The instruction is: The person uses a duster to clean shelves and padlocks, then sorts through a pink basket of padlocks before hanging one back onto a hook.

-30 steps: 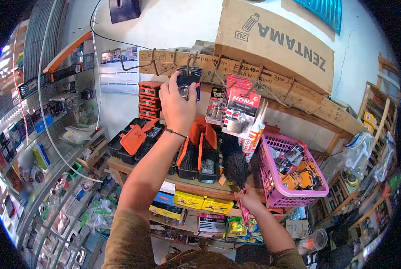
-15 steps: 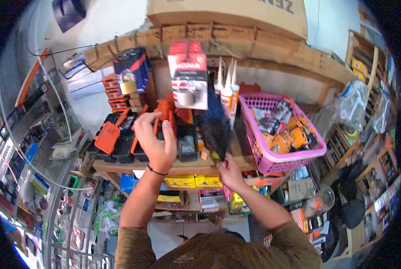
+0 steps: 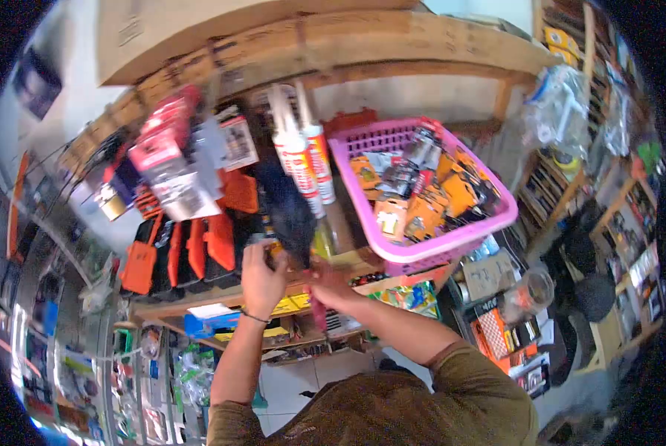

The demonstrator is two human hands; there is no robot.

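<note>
My right hand (image 3: pixel 330 283) is closed round the handle of a dark, fluffy duster (image 3: pixel 288 212). A pinkish handle end sticks out below the fist, and the duster head is smeared by motion between the orange bins and the white sealant tubes (image 3: pixel 297 167). Just left of it, my left hand (image 3: pixel 264 281) reaches to the shelf's front edge, fingers bent around something small and orange-brown that I cannot make out. Black bins with orange lids (image 3: pixel 220 241) stand left of that hand. A red-and-white padlock pack (image 3: pixel 171 167) hangs above them, blurred.
A pink basket (image 3: pixel 452 249) of orange-carded packs stands on the wooden shelf at right. Across the top run a wooden beam (image 3: pixel 392 52) and a large cardboard box (image 3: pixel 199 30). Yellow boxes (image 3: pixel 292 303) sit on the level below. Glass display racks (image 3: pixel 117 372) line the left.
The view has turned, so the shelf goods appear further left. My left hand has come down from above the bins to the shelf edge beside the duster. My right hand still grips the duster.
</note>
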